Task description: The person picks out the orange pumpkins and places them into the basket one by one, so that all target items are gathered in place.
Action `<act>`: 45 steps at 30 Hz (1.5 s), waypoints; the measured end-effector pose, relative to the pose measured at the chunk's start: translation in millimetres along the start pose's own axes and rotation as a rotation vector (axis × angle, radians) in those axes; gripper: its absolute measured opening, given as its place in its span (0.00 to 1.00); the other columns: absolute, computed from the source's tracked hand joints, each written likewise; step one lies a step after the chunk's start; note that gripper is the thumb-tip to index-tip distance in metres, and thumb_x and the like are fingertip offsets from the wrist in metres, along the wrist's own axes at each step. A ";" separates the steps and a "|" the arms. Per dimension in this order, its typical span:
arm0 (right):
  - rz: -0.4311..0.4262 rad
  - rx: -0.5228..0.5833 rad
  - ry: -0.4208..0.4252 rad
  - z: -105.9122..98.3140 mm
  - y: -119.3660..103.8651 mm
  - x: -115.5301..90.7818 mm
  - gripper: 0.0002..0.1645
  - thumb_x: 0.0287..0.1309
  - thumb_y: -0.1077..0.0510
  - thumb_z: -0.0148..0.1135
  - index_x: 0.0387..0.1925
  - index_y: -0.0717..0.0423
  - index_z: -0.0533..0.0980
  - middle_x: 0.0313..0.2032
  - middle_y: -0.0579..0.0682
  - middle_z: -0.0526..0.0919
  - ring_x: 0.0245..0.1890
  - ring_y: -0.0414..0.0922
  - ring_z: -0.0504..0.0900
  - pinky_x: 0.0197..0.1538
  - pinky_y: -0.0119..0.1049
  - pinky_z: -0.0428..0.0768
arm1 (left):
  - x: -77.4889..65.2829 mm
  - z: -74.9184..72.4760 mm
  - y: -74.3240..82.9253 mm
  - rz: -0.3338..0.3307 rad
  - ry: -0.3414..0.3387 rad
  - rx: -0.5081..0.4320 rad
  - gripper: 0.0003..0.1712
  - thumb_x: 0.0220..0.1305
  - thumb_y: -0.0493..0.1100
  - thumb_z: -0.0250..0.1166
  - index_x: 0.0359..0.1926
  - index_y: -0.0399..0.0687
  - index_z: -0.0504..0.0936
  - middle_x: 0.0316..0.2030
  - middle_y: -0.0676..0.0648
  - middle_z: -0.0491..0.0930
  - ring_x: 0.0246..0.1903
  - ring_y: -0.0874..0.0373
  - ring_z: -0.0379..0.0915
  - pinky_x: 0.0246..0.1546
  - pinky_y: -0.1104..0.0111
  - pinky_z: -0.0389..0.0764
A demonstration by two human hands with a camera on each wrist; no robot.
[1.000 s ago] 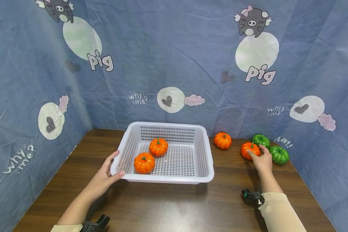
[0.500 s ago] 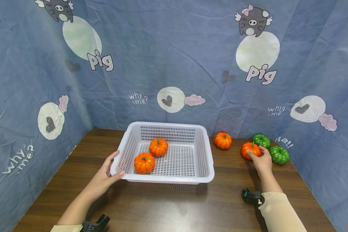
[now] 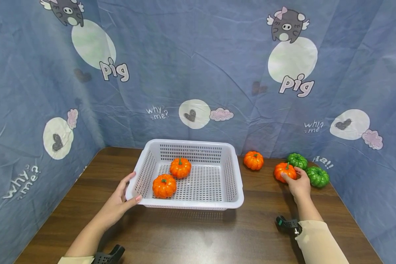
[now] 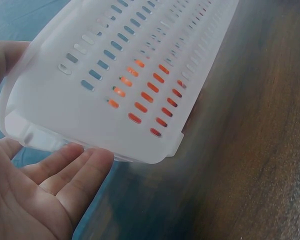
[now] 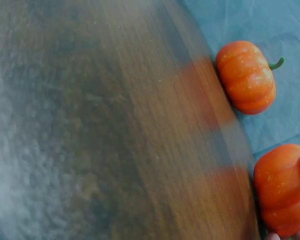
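My left hand holds the white plastic basket at its front left corner. In the left wrist view the thumb lies by the rim and the fingertips touch the basket's outer wall. Two small orange pumpkins with green stems sit inside, one pumpkin in front of the other pumpkin. At the right, my right hand grips another orange pumpkin between thumb and fingers, on the table. Only part of that hand shows at the right edge of the right wrist view.
One more orange pumpkin stands between the basket and my right hand. Beyond and beside that hand are two green pumpkins, the farther pumpkin and the nearer pumpkin. A blue printed cloth hangs round the brown wooden table.
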State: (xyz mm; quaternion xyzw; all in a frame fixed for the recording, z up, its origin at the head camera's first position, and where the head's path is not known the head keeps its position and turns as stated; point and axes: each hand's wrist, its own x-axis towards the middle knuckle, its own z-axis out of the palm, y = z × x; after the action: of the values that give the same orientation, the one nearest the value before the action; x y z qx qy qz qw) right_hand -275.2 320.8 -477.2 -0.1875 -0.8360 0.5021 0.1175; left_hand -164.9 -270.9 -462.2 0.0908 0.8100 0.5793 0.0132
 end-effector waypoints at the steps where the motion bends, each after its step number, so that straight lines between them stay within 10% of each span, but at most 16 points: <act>1: 0.000 0.002 -0.002 -0.2 0.3 -0.2 0.45 0.62 0.55 0.68 0.73 0.66 0.57 0.69 0.70 0.62 0.68 0.64 0.60 0.70 0.56 0.60 | 0.0 0.0 0.1 0.000 0.000 0.001 0.50 0.67 0.38 0.65 0.79 0.48 0.41 0.71 0.28 0.54 0.62 0.35 0.64 0.50 0.73 0.77; 25: -0.059 0.029 -0.072 -15.8 -23.8 -18.7 0.46 0.62 0.54 0.69 0.74 0.64 0.57 0.69 0.68 0.63 0.68 0.60 0.65 0.65 0.53 0.69 | -1.9 0.4 0.4 0.034 -0.013 -0.032 0.50 0.68 0.35 0.63 0.79 0.47 0.41 0.71 0.26 0.54 0.62 0.35 0.65 0.48 0.76 0.76; 33: -0.086 -0.010 -0.070 -20.6 -40.9 -27.1 0.47 0.61 0.50 0.70 0.74 0.62 0.59 0.68 0.66 0.65 0.64 0.59 0.70 0.41 0.20 0.71 | -2.1 0.6 -2.3 0.036 -0.018 -0.033 0.49 0.68 0.36 0.63 0.79 0.48 0.41 0.70 0.26 0.56 0.60 0.41 0.69 0.48 0.75 0.77; 45: -0.161 -0.040 -0.116 -26.6 -64.5 -42.7 0.48 0.60 0.47 0.71 0.74 0.60 0.60 0.70 0.67 0.64 0.64 0.64 0.71 0.37 0.18 0.70 | -1.1 0.7 -1.3 0.028 -0.011 -0.017 0.49 0.68 0.37 0.64 0.79 0.48 0.42 0.70 0.26 0.56 0.60 0.40 0.68 0.48 0.76 0.77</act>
State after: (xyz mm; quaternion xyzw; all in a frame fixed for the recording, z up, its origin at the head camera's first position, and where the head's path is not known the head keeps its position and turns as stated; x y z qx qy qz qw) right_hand -239.0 296.0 -408.1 -0.0924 -0.8637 0.4842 0.1051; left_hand -164.0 -270.8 -463.7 0.1052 0.8035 0.5858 0.0104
